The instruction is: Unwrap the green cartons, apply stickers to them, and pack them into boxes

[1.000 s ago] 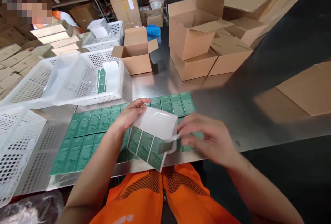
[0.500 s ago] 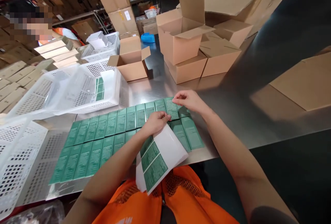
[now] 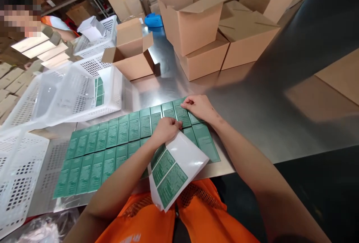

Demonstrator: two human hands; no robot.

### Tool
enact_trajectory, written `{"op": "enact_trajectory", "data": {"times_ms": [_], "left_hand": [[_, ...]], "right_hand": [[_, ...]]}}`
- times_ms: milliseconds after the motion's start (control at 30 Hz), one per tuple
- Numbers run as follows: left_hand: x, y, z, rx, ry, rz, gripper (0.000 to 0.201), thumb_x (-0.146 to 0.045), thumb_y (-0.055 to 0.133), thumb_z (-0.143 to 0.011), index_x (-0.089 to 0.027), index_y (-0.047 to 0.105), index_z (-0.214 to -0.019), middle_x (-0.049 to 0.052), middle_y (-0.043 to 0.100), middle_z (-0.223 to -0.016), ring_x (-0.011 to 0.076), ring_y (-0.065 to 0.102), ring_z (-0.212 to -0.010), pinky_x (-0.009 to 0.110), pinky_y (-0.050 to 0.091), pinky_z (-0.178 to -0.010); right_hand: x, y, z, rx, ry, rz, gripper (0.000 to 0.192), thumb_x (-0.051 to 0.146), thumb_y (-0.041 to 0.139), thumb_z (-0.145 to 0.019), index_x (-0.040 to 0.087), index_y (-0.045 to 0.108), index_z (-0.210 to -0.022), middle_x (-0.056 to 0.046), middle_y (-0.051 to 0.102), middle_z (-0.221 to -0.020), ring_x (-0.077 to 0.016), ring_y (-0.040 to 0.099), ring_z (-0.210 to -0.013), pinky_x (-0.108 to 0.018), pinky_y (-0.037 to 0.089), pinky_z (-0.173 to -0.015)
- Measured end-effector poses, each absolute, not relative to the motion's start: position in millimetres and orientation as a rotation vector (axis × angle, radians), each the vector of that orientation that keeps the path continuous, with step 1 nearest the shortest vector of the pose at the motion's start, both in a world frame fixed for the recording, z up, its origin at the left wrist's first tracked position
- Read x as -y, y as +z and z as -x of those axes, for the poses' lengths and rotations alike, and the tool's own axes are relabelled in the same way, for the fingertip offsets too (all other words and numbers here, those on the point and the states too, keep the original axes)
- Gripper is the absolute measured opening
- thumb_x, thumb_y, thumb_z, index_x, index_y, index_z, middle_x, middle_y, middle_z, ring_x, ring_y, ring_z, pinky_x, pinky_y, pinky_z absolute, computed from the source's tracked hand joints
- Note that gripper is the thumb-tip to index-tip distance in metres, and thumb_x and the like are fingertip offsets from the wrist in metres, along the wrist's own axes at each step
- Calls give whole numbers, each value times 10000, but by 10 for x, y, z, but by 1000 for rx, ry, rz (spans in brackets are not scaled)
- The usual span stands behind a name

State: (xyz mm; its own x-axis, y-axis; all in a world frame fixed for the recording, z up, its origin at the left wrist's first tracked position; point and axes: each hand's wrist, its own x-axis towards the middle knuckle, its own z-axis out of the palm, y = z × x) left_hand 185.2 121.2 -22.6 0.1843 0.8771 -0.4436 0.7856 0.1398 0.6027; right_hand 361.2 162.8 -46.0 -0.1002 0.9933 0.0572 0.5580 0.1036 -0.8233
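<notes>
Two rows of slim green boxes [image 3: 112, 132] lie side by side on the metal table, many bearing printed green labels. My left hand [image 3: 166, 132] is closed on a white label sheet [image 3: 193, 155], which hangs toward my vest with a few green labels [image 3: 171, 185] on it. The left fingertips also reach the near end of a printed green label [image 3: 181, 114] on a far-row box. At that label's far end, my right hand [image 3: 199, 107] is closed in a pinch at its edge. A plainer green box [image 3: 206, 142] lies at the right end of the near row.
White perforated baskets [image 3: 113, 93] stand at the left, one holding more label sheets [image 3: 99, 91]. An open carton [image 3: 134, 61] and stacked cartons [image 3: 196, 29] stand behind the boxes. A blue object [image 3: 153, 20] lies farther back. Another person [image 3: 60, 27] is at upper left.
The view has shifted, with the background cartons and baskets now higher and larger. Both hands stay at the same label, and the sheet still hangs from my left hand.
</notes>
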Motion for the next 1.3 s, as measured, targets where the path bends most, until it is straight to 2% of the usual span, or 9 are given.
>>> {"op": "enact_trajectory", "data": {"times_ms": [433, 533, 600, 700, 800, 1000, 1133, 1233, 1300], "left_hand": [[-1280, -172, -1927, -1696, -3, -1749, 310, -351, 543, -824, -197, 627, -568, 17, 544, -518, 183, 518, -560, 302, 340, -588], [-1297, -171, -1919, -1680, -11, -1809, 379, -343, 579, -809, -212, 549, -455, 11, 466, -451, 191, 499, -560, 310, 326, -602], [-1265, -164, -1878, -1655, 13, -1841, 425, -351, 627, -784, -218, 499, -401, 1, 424, -419, 184, 475, -540, 306, 315, -590], [-1147, -129, -1767, -1647, 160, -1878, 406, -388, 653, -783, -210, 532, -438, -11, 467, -442, 164, 467, -528, 286, 312, -573], [-994, -41, -1619, -1727, 448, -1883, 432, -478, 483, -910, -201, 631, -613, -3, 571, -555, 160, 515, -579, 271, 342, -595], [-860, 209, -1303, -1865, 1125, -1809, 474, -537, 431, -952, -196, 687, -743, -9, 600, -570, 149, 536, -559, 256, 353, -587], [-940, 287, -1089, -1946, 1249, -1731, 458, -490, 454, -953, -193, 647, -663, 17, 656, -614, 159, 575, -585, 262, 358, -593], [-1039, 299, -950, -2034, 1226, -1618, 470, -496, 465, -948, -198, 598, -609, 13, 615, -557, 168, 560, -564, 275, 343, -582], [-1111, 297, -885, -2055, 1237, -1537, 461, -493, 477, -944, -200, 587, -605, 11, 609, -553, 172, 557, -565, 280, 343, -588]], "right_hand": [[-1551, -524, -3547, 1832, 663, 1623, 73, 268, 735, -847, 202, 745, -878, -58, 682, -954, -206, 626, -806, -308, 448, -732], [-1509, -525, -3527, 1785, 556, 1685, 485, 308, 782, -802, 216, 643, -1258, -121, 617, -1181, -277, 636, -920, -372, 481, -795], [-1503, -543, -3514, 1751, 488, 1712, 618, 321, 777, -796, 200, 552, -1359, -157, 591, -1242, -328, 631, -984, -417, 496, -820], [-1514, -567, -3506, 1759, 437, 1677, 539, 324, 736, -811, 163, 567, -1296, -169, 613, -1226, -342, 632, -996, -438, 510, -835], [-1513, -557, -3559, 1785, 406, 1617, 518, 399, 693, -837, 160, 562, -1278, -143, 647, -1147, -308, 637, -970, -429, 523, -849], [-1553, -598, -3748, 1848, 428, 1526, 643, 562, 552, -894, 139, 521, -1378, -209, 529, -1385, -364, 457, -1327, -547, 368, -1112], [-1489, -487, -3742, 1949, 516, 1484, 626, 600, 487, -914, 132, 587, -1318, -219, 587, -1320, -353, 541, -1265, -533, 430, -1086], [-1170, -177, -3604, 1903, 475, 1461, 715, 624, 479, -925, 156, 443, -1464, -226, 475, -1449, -372, 447, -1361, -570, 429, -1081], [-848, 27, -3425, 1832, 640, 1400, 732, 591, 567, -916, 257, 345, -1528, -173, 514, -1418, -326, 577, -1231, -497, 555, -944]]}}
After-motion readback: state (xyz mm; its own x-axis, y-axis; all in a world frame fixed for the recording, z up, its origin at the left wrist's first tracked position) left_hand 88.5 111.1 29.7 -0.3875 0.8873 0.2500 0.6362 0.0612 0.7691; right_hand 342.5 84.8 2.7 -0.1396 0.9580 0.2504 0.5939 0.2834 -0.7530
